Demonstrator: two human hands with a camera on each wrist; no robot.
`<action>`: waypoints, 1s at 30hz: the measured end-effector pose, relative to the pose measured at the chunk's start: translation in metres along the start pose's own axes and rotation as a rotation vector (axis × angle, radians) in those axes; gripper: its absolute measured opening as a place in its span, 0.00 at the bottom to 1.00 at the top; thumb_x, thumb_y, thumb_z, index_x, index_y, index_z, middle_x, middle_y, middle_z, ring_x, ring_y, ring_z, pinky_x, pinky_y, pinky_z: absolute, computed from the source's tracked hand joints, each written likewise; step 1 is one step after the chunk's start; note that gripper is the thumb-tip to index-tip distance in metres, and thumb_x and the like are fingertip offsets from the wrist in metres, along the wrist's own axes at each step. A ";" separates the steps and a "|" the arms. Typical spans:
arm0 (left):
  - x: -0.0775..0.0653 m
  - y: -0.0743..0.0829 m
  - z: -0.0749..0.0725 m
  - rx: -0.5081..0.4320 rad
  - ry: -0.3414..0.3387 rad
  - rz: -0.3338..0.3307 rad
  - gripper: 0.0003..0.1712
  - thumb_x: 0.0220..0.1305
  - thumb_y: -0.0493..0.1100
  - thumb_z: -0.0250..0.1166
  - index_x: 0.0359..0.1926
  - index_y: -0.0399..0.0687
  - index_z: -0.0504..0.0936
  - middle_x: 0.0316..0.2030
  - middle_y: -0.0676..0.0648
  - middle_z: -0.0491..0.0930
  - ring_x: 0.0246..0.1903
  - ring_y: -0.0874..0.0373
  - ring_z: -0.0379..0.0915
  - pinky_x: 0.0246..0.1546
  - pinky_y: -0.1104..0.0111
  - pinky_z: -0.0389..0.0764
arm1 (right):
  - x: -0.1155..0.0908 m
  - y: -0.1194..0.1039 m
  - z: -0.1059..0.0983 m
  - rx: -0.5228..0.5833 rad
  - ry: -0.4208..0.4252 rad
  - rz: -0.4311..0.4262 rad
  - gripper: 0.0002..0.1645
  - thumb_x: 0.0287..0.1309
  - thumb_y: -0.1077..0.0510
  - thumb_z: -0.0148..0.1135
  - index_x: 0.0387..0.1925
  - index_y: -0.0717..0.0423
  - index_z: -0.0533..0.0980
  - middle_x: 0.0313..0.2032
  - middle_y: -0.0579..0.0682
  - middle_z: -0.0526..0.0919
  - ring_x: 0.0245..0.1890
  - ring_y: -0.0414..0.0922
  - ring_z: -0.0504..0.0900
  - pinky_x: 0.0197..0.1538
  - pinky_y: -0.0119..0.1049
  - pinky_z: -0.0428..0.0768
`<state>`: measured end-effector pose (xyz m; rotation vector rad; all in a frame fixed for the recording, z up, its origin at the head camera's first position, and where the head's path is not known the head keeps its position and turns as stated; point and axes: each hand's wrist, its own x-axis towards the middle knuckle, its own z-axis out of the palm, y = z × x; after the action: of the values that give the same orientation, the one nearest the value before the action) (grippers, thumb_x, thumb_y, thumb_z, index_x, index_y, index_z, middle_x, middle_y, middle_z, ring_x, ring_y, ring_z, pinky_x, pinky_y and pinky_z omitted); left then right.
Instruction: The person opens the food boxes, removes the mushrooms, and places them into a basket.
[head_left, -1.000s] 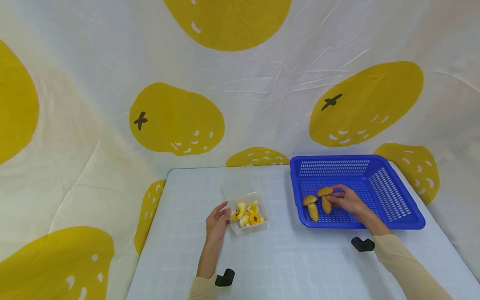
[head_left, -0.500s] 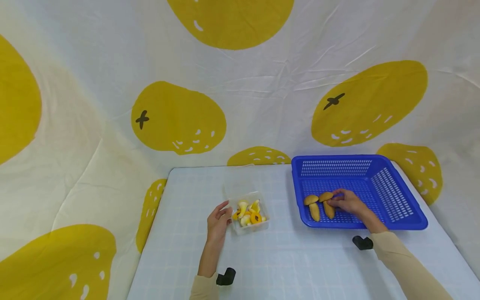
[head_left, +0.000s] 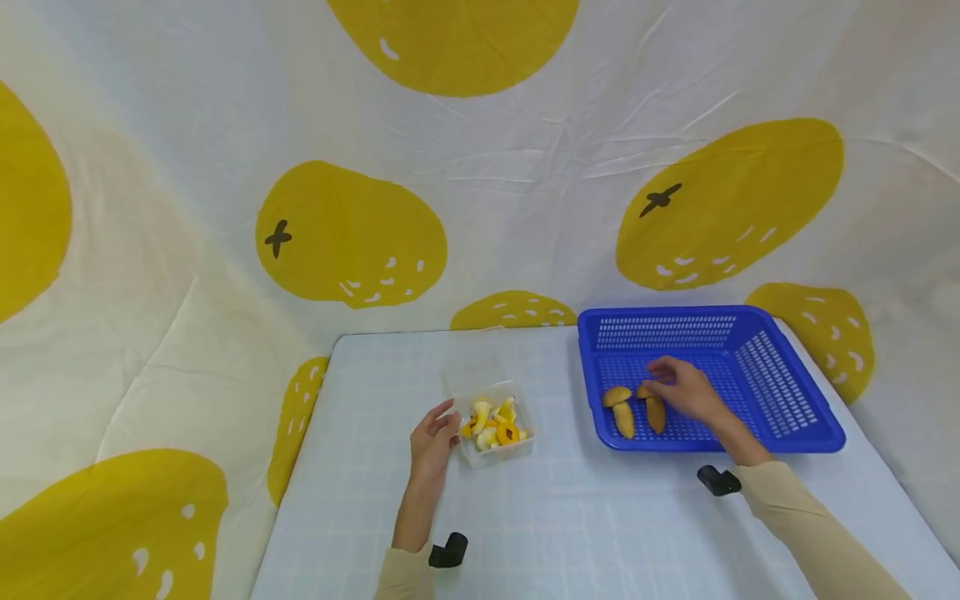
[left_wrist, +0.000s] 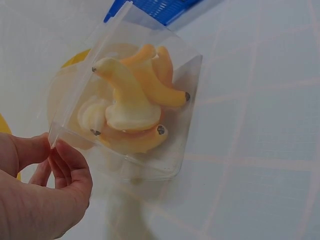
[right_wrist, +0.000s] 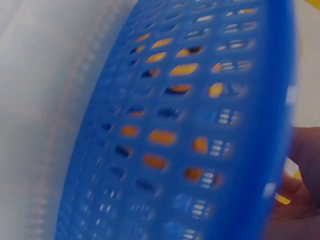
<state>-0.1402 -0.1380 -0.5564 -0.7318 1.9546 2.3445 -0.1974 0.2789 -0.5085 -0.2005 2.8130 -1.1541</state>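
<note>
In the head view my left hand [head_left: 431,442] is at the left side of a clear plastic box [head_left: 468,458]. Thumb and forefinger pinch the corner of its rim, as the left wrist view shows. Inside lie several curved yellow-and-cream pieces [left_wrist: 127,95] with dark tips, banana-like in shape. My right hand [head_left: 690,390] is over the blue basket [head_left: 806,437], its fingers loosely bent just above a tan mushroom [head_left: 656,414] and gripping nothing visible. The hand partly covers that mushroom's cap. A second tan mushroom [head_left: 622,412] lies to its left, stem toward me.
The box's clear lid [head_left: 474,371] stands open behind it. A pale checked cloth [head_left: 562,517] covers the table. At the back hangs a white curtain [head_left: 517,217] printed with yellow fruit. In the right wrist view the basket's perforated wall [right_wrist: 165,115] hides most of the mushrooms.
My right hand has set the right-hand mushroom a little lower, beside the other one, then let go and risen slightly. The left hand keeps its place at the box.
</note>
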 end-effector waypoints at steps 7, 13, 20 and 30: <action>0.000 -0.001 -0.002 -0.041 -0.017 0.014 0.24 0.71 0.36 0.67 0.65 0.35 0.77 0.45 0.44 0.81 0.35 0.59 0.72 0.35 0.72 0.78 | 0.006 -0.031 0.003 0.051 0.054 -0.070 0.15 0.73 0.58 0.61 0.51 0.68 0.78 0.45 0.63 0.84 0.47 0.60 0.83 0.50 0.52 0.83; -0.001 0.001 -0.003 -0.074 -0.048 0.006 0.25 0.71 0.34 0.65 0.67 0.32 0.75 0.44 0.46 0.80 0.35 0.60 0.72 0.33 0.73 0.77 | 0.011 -0.050 0.011 0.101 0.034 -0.078 0.13 0.73 0.59 0.61 0.51 0.66 0.78 0.46 0.62 0.84 0.49 0.59 0.82 0.55 0.57 0.80; -0.015 0.022 -0.002 -0.062 -0.068 -0.009 0.25 0.71 0.31 0.63 0.66 0.28 0.74 0.44 0.43 0.80 0.35 0.57 0.72 0.35 0.70 0.78 | 0.018 -0.070 0.025 0.140 0.004 -0.116 0.13 0.73 0.59 0.62 0.51 0.64 0.78 0.46 0.59 0.85 0.48 0.56 0.83 0.56 0.54 0.81; -0.006 0.009 -0.003 -0.068 -0.060 -0.005 0.24 0.72 0.33 0.64 0.66 0.30 0.75 0.46 0.41 0.80 0.35 0.58 0.71 0.35 0.71 0.77 | 0.026 -0.102 0.054 0.177 -0.032 -0.161 0.10 0.70 0.62 0.64 0.48 0.65 0.80 0.43 0.57 0.86 0.45 0.54 0.84 0.52 0.51 0.83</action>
<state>-0.1368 -0.1413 -0.5463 -0.6602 1.8555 2.4113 -0.2066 0.1653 -0.4757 -0.4332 2.6890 -1.4113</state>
